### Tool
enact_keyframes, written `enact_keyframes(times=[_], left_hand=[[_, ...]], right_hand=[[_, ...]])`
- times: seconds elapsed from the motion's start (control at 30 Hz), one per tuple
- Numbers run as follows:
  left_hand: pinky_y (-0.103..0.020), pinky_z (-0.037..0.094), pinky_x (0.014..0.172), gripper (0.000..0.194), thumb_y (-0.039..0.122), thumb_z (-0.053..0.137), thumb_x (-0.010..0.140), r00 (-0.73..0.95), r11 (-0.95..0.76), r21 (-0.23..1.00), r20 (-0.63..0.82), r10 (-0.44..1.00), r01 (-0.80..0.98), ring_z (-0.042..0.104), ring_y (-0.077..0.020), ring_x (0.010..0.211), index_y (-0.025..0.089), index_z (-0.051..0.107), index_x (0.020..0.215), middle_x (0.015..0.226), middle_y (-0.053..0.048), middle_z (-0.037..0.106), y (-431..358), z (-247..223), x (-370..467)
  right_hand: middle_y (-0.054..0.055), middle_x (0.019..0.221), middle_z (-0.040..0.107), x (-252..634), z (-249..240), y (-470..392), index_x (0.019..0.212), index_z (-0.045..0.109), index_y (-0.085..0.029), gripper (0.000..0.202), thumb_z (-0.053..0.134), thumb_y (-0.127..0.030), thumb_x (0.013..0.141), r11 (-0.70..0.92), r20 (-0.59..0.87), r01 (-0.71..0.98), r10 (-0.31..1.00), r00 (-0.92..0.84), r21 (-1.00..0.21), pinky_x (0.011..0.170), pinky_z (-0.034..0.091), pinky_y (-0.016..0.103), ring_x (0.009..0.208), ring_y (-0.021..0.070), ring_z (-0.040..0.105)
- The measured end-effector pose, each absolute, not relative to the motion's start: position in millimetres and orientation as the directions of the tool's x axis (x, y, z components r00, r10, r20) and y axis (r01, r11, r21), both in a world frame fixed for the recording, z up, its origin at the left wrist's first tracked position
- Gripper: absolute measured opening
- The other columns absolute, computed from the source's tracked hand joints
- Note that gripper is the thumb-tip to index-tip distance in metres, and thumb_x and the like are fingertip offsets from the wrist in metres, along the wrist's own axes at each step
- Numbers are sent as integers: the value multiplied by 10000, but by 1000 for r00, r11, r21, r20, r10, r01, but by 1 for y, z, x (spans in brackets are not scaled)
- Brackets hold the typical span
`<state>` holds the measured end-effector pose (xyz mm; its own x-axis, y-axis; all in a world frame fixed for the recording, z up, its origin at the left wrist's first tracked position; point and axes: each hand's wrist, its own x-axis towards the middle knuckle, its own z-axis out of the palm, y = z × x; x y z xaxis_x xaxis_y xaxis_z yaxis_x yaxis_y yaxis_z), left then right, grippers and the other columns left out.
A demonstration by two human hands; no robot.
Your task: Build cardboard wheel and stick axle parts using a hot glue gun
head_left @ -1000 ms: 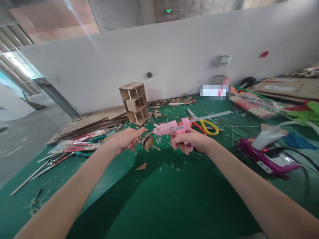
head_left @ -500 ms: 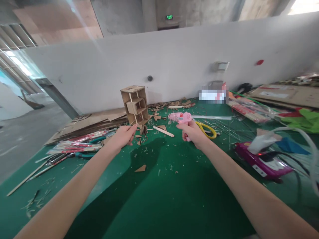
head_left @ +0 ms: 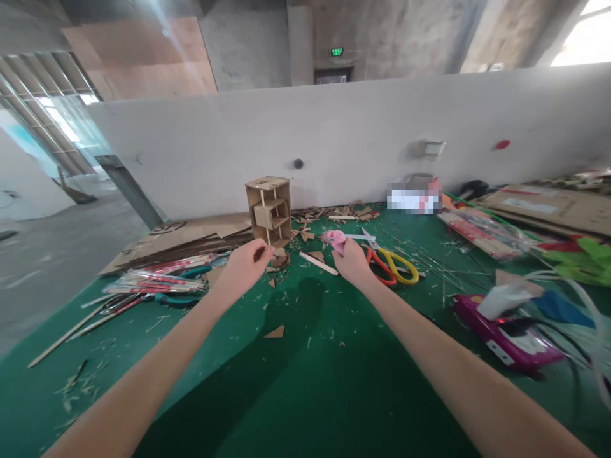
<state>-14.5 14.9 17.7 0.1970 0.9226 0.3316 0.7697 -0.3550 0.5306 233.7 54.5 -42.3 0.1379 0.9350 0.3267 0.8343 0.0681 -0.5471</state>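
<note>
My right hand [head_left: 352,262] is wrapped round a pink glue gun [head_left: 336,238], whose clear glue stick [head_left: 359,237] sticks out at the back, to the right. The nozzle faces left. My left hand [head_left: 245,267] is closed in a pinch by the foot of an upright cardboard shelf model [head_left: 268,213]; what its fingertips hold, if anything, is too small to make out. Small cardboard bits [head_left: 280,257] lie just beyond those fingertips. Between my hands rests a pale wooden stick [head_left: 319,263] on the green table [head_left: 305,381]. Scissors [head_left: 400,267] with yellow and red handles lie beside my right wrist.
Packaged sticks [head_left: 157,280] and dark-handled pliers [head_left: 177,299] lie at left, near flat cardboard [head_left: 191,238]. At right sits a purple power strip [head_left: 506,337] with cables. Cardboard scraps [head_left: 353,211] line the white partition [head_left: 344,140].
The view has tilted up, so things sit lower. My right hand has moved left with the glue gun and turned it, uncovering the scissors' red handle. My left hand stays by the shelf model's foot.
</note>
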Motion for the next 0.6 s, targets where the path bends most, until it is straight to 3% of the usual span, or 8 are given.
enact_keyframes(times=[0.13,0.33,0.5,0.6], left_hand=[[-243,290,527,251,396,414,880,245,-389,390,370,896,834,450,-128,521,204,500,743,594,21,518,8,25,-12],[-253,323,544,226,390,454,862,277,-377,408,284,918,832,531,-151,573,201,540,775,692,-19,618,1,30,-8],[-256,338,539,259,418,461,853,323,-373,457,186,928,808,549,-161,590,195,581,801,712,-33,641,0,26,-4],[-257,347,546,246,396,466,848,367,-404,494,174,914,770,553,-162,612,195,606,821,748,-34,653,-3,25,1]], right_hand=[[207,1065,613,231,-46,61,1055,544,-63,254,466,-191,850,26,310,844,936,168,-536,866,429,355,1010,287,581],[252,1092,573,226,-25,32,1086,516,-39,350,544,-264,820,-16,293,865,937,187,-501,870,412,418,1069,351,535],[123,694,584,217,5,-33,804,603,-168,197,507,-332,857,80,244,925,970,15,-372,645,426,380,770,296,598],[97,792,639,208,12,-49,793,634,-200,187,471,-236,877,350,342,846,915,-216,-402,644,430,347,777,242,594]])
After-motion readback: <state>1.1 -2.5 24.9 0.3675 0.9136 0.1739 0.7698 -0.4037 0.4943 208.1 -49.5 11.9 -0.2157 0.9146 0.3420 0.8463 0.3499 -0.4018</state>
